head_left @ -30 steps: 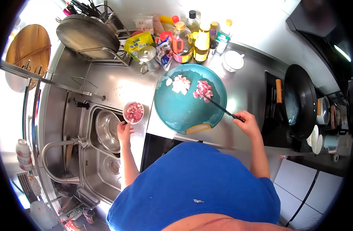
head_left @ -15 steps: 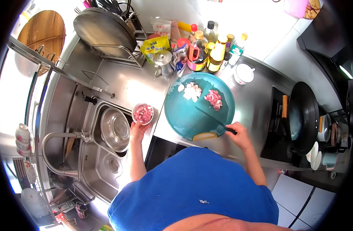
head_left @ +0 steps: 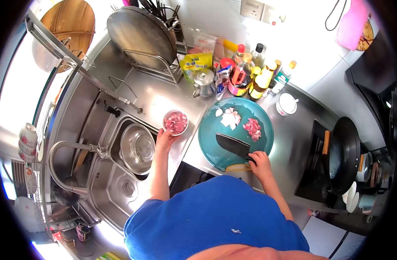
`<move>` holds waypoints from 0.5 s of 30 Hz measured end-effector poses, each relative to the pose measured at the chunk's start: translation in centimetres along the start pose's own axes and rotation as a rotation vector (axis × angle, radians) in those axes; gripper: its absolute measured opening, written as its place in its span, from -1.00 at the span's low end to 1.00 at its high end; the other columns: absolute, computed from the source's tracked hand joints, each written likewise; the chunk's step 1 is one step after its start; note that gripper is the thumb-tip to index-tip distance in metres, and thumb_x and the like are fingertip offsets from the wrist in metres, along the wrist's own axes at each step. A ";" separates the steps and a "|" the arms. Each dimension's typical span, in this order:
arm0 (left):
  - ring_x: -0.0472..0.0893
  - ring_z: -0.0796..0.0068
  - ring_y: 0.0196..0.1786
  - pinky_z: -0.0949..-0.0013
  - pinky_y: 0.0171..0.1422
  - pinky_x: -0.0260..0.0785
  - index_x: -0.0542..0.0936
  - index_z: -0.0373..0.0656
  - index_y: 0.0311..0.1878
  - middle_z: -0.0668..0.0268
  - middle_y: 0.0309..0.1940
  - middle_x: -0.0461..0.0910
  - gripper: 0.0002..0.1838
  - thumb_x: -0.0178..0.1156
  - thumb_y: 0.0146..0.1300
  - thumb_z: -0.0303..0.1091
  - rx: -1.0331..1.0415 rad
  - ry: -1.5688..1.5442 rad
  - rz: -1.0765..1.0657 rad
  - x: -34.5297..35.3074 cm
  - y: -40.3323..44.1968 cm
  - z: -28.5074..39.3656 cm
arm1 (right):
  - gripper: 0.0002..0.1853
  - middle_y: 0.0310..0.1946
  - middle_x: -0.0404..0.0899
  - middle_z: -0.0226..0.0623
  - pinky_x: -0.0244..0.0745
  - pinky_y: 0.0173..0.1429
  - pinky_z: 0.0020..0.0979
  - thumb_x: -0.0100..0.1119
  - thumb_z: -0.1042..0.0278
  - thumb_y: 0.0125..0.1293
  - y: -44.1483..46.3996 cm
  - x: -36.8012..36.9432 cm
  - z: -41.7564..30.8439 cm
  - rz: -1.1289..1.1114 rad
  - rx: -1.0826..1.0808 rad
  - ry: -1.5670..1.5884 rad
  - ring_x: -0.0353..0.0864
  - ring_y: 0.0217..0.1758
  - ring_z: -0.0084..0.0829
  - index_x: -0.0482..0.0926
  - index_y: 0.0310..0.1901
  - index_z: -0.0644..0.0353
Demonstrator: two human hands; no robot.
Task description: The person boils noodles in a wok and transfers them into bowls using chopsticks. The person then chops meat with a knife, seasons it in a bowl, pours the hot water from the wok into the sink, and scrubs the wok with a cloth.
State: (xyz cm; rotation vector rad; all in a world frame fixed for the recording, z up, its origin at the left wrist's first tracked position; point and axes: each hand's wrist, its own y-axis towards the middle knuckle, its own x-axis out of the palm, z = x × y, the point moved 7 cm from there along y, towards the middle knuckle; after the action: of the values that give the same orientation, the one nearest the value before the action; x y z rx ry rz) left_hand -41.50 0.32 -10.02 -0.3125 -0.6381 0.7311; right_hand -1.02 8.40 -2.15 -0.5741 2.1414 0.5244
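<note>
A small white bowl (head_left: 167,116) filled with chopped raw meat (head_left: 176,123) stands on the steel counter, left of the round teal cutting board (head_left: 209,149). My left hand (head_left: 165,140) grips the bowl's near rim. In my right hand (head_left: 260,164) is the handle of a kitchen knife (head_left: 231,145) with a wide dark blade. Its blade is turned broadside over the near half of the board. Toward the board's far side are two piles: pale, fatty pieces (head_left: 230,118) and red diced meat (head_left: 252,129).
Behind the board stand sauce bottles (head_left: 261,82), a yellow seasoning bag (head_left: 195,64) and a metal pot (head_left: 204,82). To the right are a white cup (head_left: 286,104) and a black wok (head_left: 343,151) on the stove. The sink (head_left: 112,182) holds a steel basin (head_left: 138,147).
The knife has rolled from nearly edge-on to showing its broad side. My left hand and the bowl have shifted slightly farther back on the counter. The camera view has also moved.
</note>
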 end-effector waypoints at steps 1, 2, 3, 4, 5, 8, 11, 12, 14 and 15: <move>0.57 0.15 -0.14 0.14 -0.11 0.55 0.12 -0.41 0.17 -0.02 -0.04 0.41 -0.45 0.03 0.09 -0.55 0.007 -0.005 0.001 0.0 0.4 -0.1 | -0.72 -0.22 0.47 -0.28 0.37 0.00 -0.30 0.23 0.49 -0.07 0.0 -0.3 -0.1 0.010 0.018 0.007 0.42 -0.10 -0.24 0.57 -0.22 0.16; 0.57 0.14 -0.15 0.13 -0.12 0.55 0.09 -0.42 0.17 -0.04 -0.04 0.40 -0.44 0.01 0.09 -0.56 -0.004 0.017 0.040 -0.2 0.9 -0.4 | -0.72 -0.22 0.47 -0.28 0.37 0.00 -0.30 0.23 0.49 -0.07 0.0 -0.5 -0.4 0.012 0.014 0.005 0.42 -0.10 -0.24 0.57 -0.22 0.16; 0.57 0.12 -0.16 0.12 -0.12 0.55 0.07 -0.42 0.17 -0.06 -0.03 0.38 -0.44 -0.01 0.09 -0.57 -0.018 0.041 0.077 -0.4 1.2 -0.6 | -0.72 -0.22 0.47 -0.27 0.37 0.00 -0.30 0.23 0.49 -0.06 0.0 -0.9 -0.6 0.037 0.040 0.018 0.42 -0.10 -0.23 0.57 -0.22 0.18; 0.57 0.12 -0.16 0.12 -0.12 0.55 0.07 -0.42 0.17 -0.06 -0.03 0.38 -0.44 -0.01 0.09 -0.57 -0.021 0.041 0.071 -0.5 1.4 -0.6 | -0.73 -0.22 0.47 -0.26 0.37 -0.01 -0.30 0.22 0.49 -0.05 -0.1 -1.3 -0.6 0.063 0.072 0.030 0.42 -0.10 -0.21 0.57 -0.23 0.19; 0.57 0.11 -0.16 0.12 -0.13 0.55 0.04 -0.42 0.18 -0.08 -0.02 0.37 -0.43 -0.01 0.10 -0.57 -0.051 0.012 0.048 -0.5 1.4 -1.0 | -0.73 -0.22 0.47 -0.26 0.37 -0.01 -0.30 0.22 0.49 -0.05 -0.1 -1.5 -0.7 0.067 0.080 0.025 0.42 -0.10 -0.21 0.57 -0.23 0.19; 0.59 0.11 -0.19 0.16 -0.18 0.57 0.06 -0.43 0.17 -0.07 -0.06 0.40 -0.46 0.01 0.15 -0.52 -0.126 0.022 -0.032 -0.1 0.5 -0.4 | -0.74 -0.21 0.48 -0.24 0.38 -0.01 -0.30 0.22 0.49 -0.04 -0.3 -1.9 -0.9 0.069 0.121 0.054 0.43 -0.11 -0.19 0.56 -0.22 0.22; 0.61 0.24 -0.38 0.34 -0.38 0.54 0.17 -0.39 0.13 0.02 -0.28 0.51 -0.46 0.13 0.15 -0.37 -0.190 0.218 0.037 -0.1 -1.3 1.4 | -0.75 -0.21 0.48 -0.23 0.39 -0.02 -0.30 0.22 0.49 -0.03 -0.2 -2.2 -1.4 0.102 0.115 0.065 0.44 -0.12 -0.19 0.56 -0.23 0.23; 0.61 0.24 -0.38 0.34 -0.38 0.54 0.17 -0.39 0.13 0.02 -0.28 0.51 -0.46 0.13 0.15 -0.37 -0.190 0.221 0.036 -0.5 -1.1 1.7 | -0.75 -0.21 0.48 -0.23 0.38 -0.02 -0.30 0.22 0.49 -0.03 -0.4 -2.3 -1.3 0.123 0.132 0.074 0.44 -0.11 -0.20 0.56 -0.23 0.23; 0.57 0.38 -0.46 0.43 -0.47 0.47 0.23 -0.35 0.10 0.10 -0.35 0.52 -0.49 0.15 0.14 -0.35 0.019 0.480 0.215 -2.5 -0.9 4.0 | -0.75 -0.21 0.48 -0.24 0.38 -0.01 -0.31 0.22 0.49 -0.03 -0.5 -2.4 -1.3 0.146 0.153 0.085 0.44 -0.11 -0.20 0.56 -0.23 0.23; 0.52 0.51 -0.51 0.50 -0.53 0.38 0.29 -0.32 0.05 0.18 -0.40 0.52 -0.55 0.14 0.14 -0.34 0.126 0.553 0.302 -2.4 -1.2 5.5 | -0.76 -0.21 0.48 -0.23 0.38 -0.01 -0.31 0.22 0.49 -0.02 -0.7 -2.4 -1.4 0.154 0.173 0.095 0.44 -0.11 -0.20 0.56 -0.23 0.23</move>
State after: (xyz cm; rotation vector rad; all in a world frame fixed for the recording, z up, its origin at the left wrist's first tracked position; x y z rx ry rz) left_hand -45.74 -1.91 -6.27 -0.4777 -0.0186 0.9207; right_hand -0.17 7.62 0.49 -0.3460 2.3062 0.3958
